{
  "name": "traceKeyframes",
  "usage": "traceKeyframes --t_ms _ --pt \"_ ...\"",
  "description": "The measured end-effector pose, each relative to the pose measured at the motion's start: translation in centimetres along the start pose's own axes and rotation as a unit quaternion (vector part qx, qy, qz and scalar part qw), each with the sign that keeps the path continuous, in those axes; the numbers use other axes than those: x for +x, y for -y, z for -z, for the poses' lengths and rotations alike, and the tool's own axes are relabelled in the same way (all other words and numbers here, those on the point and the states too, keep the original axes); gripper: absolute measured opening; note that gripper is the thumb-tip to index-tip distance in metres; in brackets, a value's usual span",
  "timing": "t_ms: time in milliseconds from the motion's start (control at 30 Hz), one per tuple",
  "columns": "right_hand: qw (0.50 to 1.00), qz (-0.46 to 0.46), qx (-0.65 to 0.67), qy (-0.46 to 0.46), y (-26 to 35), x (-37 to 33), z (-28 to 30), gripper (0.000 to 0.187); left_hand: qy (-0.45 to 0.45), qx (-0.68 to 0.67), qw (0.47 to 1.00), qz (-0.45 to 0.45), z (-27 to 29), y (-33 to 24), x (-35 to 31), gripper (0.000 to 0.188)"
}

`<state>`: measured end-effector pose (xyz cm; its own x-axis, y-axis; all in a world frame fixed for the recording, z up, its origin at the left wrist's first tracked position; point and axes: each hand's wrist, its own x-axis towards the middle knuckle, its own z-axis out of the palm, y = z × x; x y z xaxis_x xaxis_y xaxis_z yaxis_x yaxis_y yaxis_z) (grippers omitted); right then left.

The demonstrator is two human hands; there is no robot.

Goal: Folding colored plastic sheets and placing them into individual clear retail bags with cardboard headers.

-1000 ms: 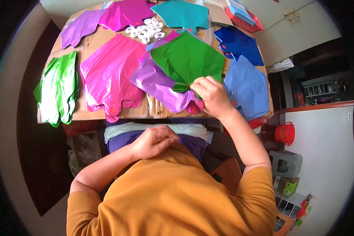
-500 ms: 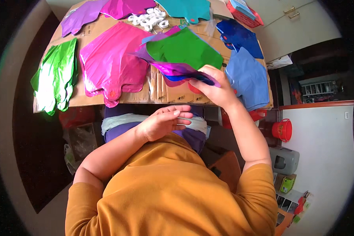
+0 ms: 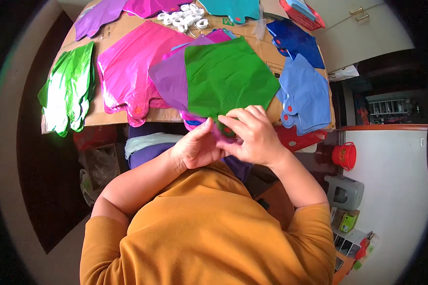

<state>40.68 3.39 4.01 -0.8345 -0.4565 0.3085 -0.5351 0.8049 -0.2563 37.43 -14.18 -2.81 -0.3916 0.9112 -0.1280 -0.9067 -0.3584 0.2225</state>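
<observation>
A fan of flat foil balloons, with a green foil balloon [image 3: 230, 78] uppermost and a purple one [image 3: 171, 78] showing at its left, reaches toward me past the table's front edge. My right hand [image 3: 257, 135] is closed around the narrow near end, thumb beneath and fingers curled over. Close against it, my left hand [image 3: 195, 147] has its thumb at a purple end, which its fingers appear to pinch. Motion blur and overlapping fingers partly hide the grip. Pink and blue layers peek out under the left thumb.
Flat foil balloons lie around the cardboard-topped table [image 3: 114, 40]: shiny green [image 3: 71, 85], pink [image 3: 133, 66], light blue [image 3: 309, 95] and dark blue [image 3: 297, 42]. White ribbon rolls [image 3: 183, 18] and a red basket [image 3: 304, 16] are at the back. A red bucket [image 3: 345, 156] stands right.
My right hand has come down and left toward my body with the balloon ends. The left hand has risen from open to meet it. The green balloon now lies spread out flatter.
</observation>
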Motion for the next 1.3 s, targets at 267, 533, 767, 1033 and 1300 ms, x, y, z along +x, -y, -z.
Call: traceKeyframes --t_ms 267,533,767,1033,1300 --pt "0.999 -0.032 0.001 0.005 -0.3 -0.4 -0.3 0.058 -0.019 -0.024 0.999 0.015 0.0 -0.4 0.1 0.078" --pt "0.995 0.028 0.096 0.01 -0.7 -0.8 -1.2 0.033 -0.095 0.015 0.994 0.048 0.1 -0.6 1.1 0.055" --pt "0.952 -0.134 0.244 -0.123 -3.1 -1.1 1.9 0.009 -0.164 -0.012 0.981 0.102 -0.3 -1.4 0.7 0.02" --pt "0.808 -0.45 0.378 0.032 -14.1 4.7 5.4 0.046 -0.006 -0.051 0.991 0.121 -0.6 -1.2 -0.8 0.013" --pt "0.843 -0.383 0.329 0.185 -15.9 13.1 3.0 0.058 -0.053 0.335 0.939 0.058 -0.5 0.0 -0.2 0.014"
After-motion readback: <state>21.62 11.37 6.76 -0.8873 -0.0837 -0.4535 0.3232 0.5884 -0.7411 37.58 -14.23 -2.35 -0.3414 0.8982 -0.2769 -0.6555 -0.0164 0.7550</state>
